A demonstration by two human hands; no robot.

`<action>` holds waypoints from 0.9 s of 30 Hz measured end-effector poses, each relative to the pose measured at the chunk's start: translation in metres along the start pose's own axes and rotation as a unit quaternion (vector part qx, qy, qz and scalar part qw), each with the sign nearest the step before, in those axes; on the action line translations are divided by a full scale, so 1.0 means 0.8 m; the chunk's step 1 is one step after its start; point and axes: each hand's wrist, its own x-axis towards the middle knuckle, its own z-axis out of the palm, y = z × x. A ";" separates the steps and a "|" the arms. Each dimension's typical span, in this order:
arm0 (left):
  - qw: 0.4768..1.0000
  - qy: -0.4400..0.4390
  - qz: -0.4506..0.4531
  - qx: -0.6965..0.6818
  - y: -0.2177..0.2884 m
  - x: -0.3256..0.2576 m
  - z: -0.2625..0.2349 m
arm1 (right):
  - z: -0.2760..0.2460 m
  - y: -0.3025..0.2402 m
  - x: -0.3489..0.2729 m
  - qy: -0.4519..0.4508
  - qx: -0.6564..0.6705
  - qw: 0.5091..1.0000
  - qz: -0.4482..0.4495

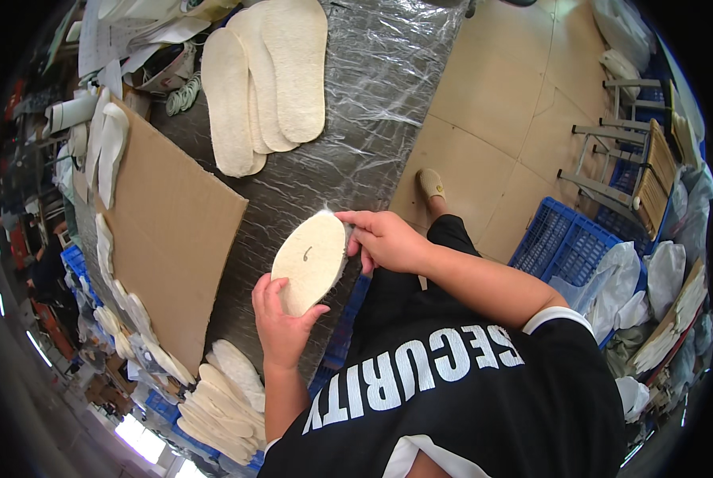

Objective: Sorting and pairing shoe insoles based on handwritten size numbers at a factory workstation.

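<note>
A cream, fuzzy insole (pixel 312 255) with a small dark mark on its face is held up over the near side of the table. My left hand (pixel 283 323) grips its lower end, thumb on one side and fingers on the other. At the upper right edge, the fingers of my right hand (pixel 388 243) close on the rim, where greyish fluff sticks out. What lies under those fingertips is partly hidden. Farther off on the table, several similar insoles (pixel 294 72) lie overlapped in a fan.
Dark, plastic-covered table (pixel 372 103) in front of me. A brown cardboard sheet (pixel 165 231) lies at the left, with insoles along its far edge. More insoles (pixel 221 410) are stacked lower left. On the right stand a blue crate (pixel 563 243) and a folding chair (pixel 655 179).
</note>
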 end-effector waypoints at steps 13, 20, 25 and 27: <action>0.999 -0.019 0.002 0.039 0.006 0.009 -0.004 | 0.005 0.008 -0.011 0.051 0.022 0.998 -0.031; 0.998 -0.038 -0.013 0.053 0.010 0.012 -0.008 | 0.017 0.053 -0.040 0.011 -0.235 0.941 -0.244; 0.997 -0.051 -0.013 0.056 0.014 0.016 -0.013 | 0.027 0.065 -0.041 -0.070 -0.392 0.887 -0.236; 0.997 -0.056 -0.014 0.055 0.017 0.018 -0.015 | 0.029 0.066 -0.040 -0.073 -0.411 0.876 -0.240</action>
